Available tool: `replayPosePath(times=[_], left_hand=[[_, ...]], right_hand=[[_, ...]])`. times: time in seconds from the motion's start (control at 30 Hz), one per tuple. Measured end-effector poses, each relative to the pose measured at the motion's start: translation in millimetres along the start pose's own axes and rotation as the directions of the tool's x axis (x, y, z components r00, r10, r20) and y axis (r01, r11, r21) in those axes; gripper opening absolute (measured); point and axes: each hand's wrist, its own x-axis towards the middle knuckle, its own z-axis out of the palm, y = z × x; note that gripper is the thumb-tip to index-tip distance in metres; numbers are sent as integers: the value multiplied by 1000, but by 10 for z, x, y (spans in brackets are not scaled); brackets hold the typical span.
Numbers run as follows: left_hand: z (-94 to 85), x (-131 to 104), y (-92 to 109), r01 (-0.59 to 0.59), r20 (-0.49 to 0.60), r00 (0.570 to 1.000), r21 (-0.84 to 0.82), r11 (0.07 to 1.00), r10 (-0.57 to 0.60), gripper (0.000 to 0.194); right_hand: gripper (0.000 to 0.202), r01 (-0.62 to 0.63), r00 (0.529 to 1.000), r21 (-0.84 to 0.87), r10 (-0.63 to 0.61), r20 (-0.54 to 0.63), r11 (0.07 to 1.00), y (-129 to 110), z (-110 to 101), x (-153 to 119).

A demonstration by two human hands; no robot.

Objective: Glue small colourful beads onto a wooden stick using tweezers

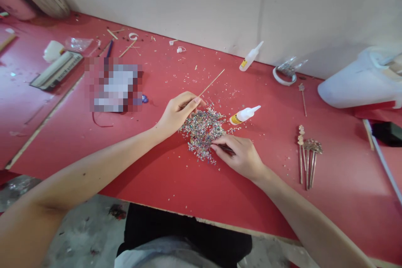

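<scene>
A loose pile of small glittering chips (205,127) lies on the red table in front of me. At its upper left edge, my left hand (180,112) pinches a thin gold-coloured stick (212,82) that slants up to the right. The stick's lower end is hidden by my fingers. My right hand (240,154) is closed at the pile's lower right, fingertips at the chips. It grips a thin dark tool (226,148), mostly covered by the palm; I cannot tell its exact kind. Just above that hand, a white glue bottle (243,115) with a yellow label lies tilted.
A second glue bottle (250,57) and a tape roll (284,76) are near the wall. Several decorated hairpins (309,157) lie at right, below a white bucket (348,79). At left are a blurred-out object (117,86) and a long box (58,71). Chips litter the red tabletop (150,167).
</scene>
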Motion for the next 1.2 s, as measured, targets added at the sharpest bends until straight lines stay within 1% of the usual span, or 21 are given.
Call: replayPosePath(times=[0.13,0.3,0.37,0.43,0.53,0.6,0.67,0.77,0.87,1.03,1.2], left_hand=[[4,-2,-3,-9,9,1000,-17,1000,9,28],[1,1,-7,1,16,1000,-29,1000,-1,25],[2,3,-3,2,16,1000,-28,1000,-1,25],[3,3,3,3,18,1000,-27,1000,-2,25],[2,1,9,8,22,1000,-26,1000,-8,25],[0,-1,8,12,22,1000,-30,999,-12,26],[-3,0,4,14,23,1000,-35,999,-13,26],[-6,2,-2,17,21,1000,-39,999,-17,25],[-5,2,-9,22,25,999,-44,999,-21,25],[-4,-4,-22,28,28,999,-58,998,-27,24],[-5,-2,-7,36,30,999,-47,998,-35,25]], right_hand=[[4,13,1000,22,-12,-27,1000,30,-13,-7],[8,95,993,-7,-94,73,995,29,-37,-2],[8,100,994,-8,-99,53,995,29,-44,-3],[7,70,997,-3,-70,-11,998,33,-46,-6],[6,-28,995,2,28,-97,1000,44,-46,-8],[6,-89,988,2,89,-129,996,56,-48,-8],[11,-105,985,-3,104,-137,994,71,-54,-9],[18,-61,992,-11,59,-114,998,103,-68,-8],[20,-15,996,0,15,-88,1000,145,-88,-10],[17,82,996,-42,-83,-33,996,226,-139,-16],[15,106,994,-67,-106,-9,992,257,-178,-16]])
